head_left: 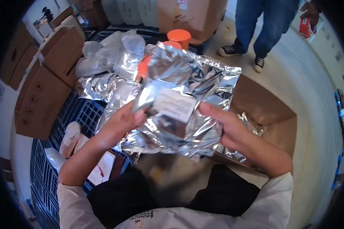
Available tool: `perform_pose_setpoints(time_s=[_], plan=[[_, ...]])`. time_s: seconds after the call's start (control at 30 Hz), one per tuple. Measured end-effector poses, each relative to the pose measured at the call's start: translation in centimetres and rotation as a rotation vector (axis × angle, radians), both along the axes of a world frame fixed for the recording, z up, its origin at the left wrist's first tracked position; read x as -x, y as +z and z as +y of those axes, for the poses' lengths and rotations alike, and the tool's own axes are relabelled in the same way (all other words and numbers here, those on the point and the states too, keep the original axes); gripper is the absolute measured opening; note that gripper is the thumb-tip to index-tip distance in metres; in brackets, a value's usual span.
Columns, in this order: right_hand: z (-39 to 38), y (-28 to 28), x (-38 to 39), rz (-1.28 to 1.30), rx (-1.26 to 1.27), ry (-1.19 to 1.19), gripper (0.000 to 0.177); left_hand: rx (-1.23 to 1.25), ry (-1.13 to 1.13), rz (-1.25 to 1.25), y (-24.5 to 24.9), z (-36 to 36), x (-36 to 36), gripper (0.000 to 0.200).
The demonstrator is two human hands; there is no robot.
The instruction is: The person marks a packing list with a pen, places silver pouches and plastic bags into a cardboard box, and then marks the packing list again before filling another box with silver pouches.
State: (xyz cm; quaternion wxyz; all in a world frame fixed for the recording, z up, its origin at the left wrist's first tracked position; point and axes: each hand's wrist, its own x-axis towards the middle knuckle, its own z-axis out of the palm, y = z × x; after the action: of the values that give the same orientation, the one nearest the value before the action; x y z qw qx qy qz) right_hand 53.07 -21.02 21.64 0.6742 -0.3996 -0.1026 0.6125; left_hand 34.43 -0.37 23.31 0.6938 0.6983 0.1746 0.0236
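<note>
A large silver foil bag with a white printed label is held up in front of me, its flat face toward the camera. My left hand grips its left side, thumb on the front. On the right side my right hand holds it, thumb near the label's edge and the other fingers behind the foil. Below and to the right stands an open cardboard box with more silver foil bags inside, partly hidden by the held bag and my forearm.
Clear plastic bags and more foil packs lie on a blue plastic pallet. Orange-lidded tubs and a tall carton stand behind. Left are cardboard boxes. A notebook lies low left. Another person stands at back right.
</note>
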Motion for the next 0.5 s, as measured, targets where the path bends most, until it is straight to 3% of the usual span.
perform_pose_setpoints(time_s=[0.03,0.1,0.17,0.2,0.27,0.37,0.4,0.5], plan=[[-1.2,0.0,-1.4,0.014,0.016,-0.005,0.052,-0.034,-0.162,0.024,-0.6,0.9,-1.0,0.052],[-3.9,-1.4,-4.0,-0.185,0.157,-0.149,0.054,-0.114,-0.276,-0.022,-0.6,0.9,-1.5,0.042],[-7.1,-1.8,-7.1,-0.564,0.327,-0.289,0.053,-0.159,-0.149,0.047,-1.8,2.4,0.3,0.031],[-8.6,-1.9,-9.6,-0.732,0.33,-0.226,0.052,-0.13,-0.104,0.041,-2.5,3.3,1.5,0.028],[-10.6,-1.8,-14.2,-0.773,0.258,-0.08,0.049,-0.182,-0.034,0.061,-3.4,5.2,3.8,0.023],[-10.8,-3.1,-19.5,-1.049,0.426,0.139,0.053,-0.211,0.217,0.08,-4.0,7.1,6.2,0.022],[-9.5,-4.0,-20.6,-1.045,0.425,0.145,0.053,-0.164,0.275,0.06,-4.5,7.9,6.5,0.024],[-4.2,-6.3,-21.3,-1.035,0.428,0.545,0.053,-0.069,0.335,0.029,-6.1,9.6,6.7,0.029]])
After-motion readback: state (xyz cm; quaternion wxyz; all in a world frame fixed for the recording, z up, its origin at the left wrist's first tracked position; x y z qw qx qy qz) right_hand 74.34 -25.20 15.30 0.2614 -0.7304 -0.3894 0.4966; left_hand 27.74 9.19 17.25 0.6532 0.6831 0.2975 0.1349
